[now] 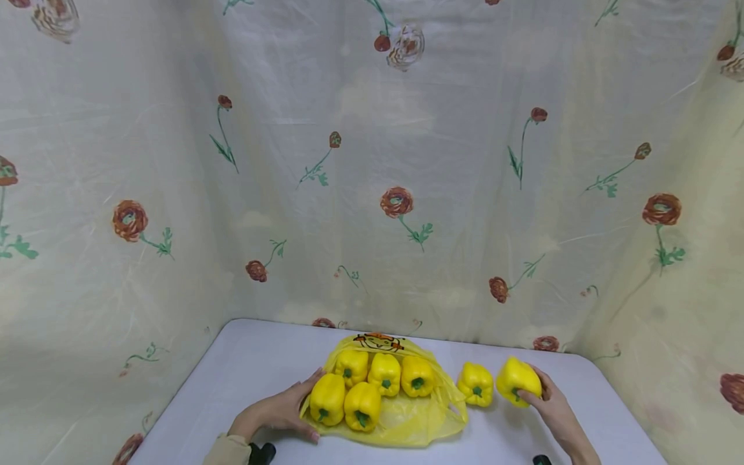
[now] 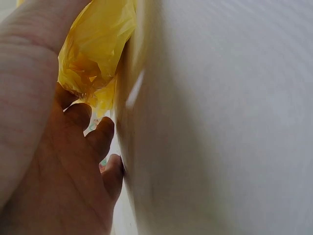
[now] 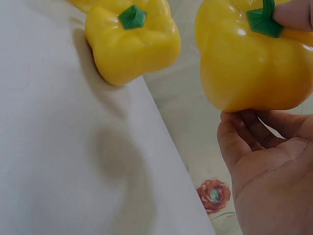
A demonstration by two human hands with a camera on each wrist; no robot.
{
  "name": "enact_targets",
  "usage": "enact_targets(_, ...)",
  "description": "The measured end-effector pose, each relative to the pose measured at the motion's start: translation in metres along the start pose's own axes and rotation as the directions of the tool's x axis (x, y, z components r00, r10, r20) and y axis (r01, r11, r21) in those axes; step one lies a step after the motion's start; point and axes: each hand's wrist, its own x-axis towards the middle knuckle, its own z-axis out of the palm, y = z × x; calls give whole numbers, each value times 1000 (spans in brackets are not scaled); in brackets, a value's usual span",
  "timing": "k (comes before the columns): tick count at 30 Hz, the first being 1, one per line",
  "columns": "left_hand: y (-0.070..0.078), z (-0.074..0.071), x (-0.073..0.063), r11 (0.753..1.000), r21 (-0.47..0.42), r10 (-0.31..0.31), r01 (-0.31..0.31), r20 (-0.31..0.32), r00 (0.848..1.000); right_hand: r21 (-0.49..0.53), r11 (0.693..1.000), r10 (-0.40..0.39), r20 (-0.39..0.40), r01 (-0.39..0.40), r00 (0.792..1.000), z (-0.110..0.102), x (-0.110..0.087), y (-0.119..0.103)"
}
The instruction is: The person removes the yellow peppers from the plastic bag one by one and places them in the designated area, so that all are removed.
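Note:
My right hand (image 1: 555, 403) pinches a yellow bell pepper (image 1: 517, 381) between thumb and fingers, held above the table. In the right wrist view the thumb presses by the green stem of this pepper (image 3: 259, 63) and the fingertips touch its opposite end. Another bell pepper (image 1: 476, 384) sits on the table just left of it. Several more peppers (image 1: 363, 405) lie in the mouth of a yellow plastic bag (image 1: 407, 420). My left hand (image 1: 285, 408) rests at the bag's left edge, its fingers loosely extended. In the left wrist view those fingers are beside the crumpled bag (image 2: 100, 39).
A white table (image 1: 261, 349) carries everything. Flower-patterned curtain (image 1: 372, 258) hangs behind it and on both sides. The bag's printed flap (image 1: 378, 342) lies toward the back edge of the table.

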Motion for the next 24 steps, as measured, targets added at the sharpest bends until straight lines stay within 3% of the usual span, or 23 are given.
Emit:
enact_targets(9, 0, -1, 0, 1000, 4, 5, -5, 1, 1000, 31, 998, 49, -11, -49, 999, 1, 6, 12)
enact_targets(24, 1, 0, -1, 1000, 3, 2, -2, 2, 1000, -16, 996, 85, 8, -85, 996, 7, 11, 28)
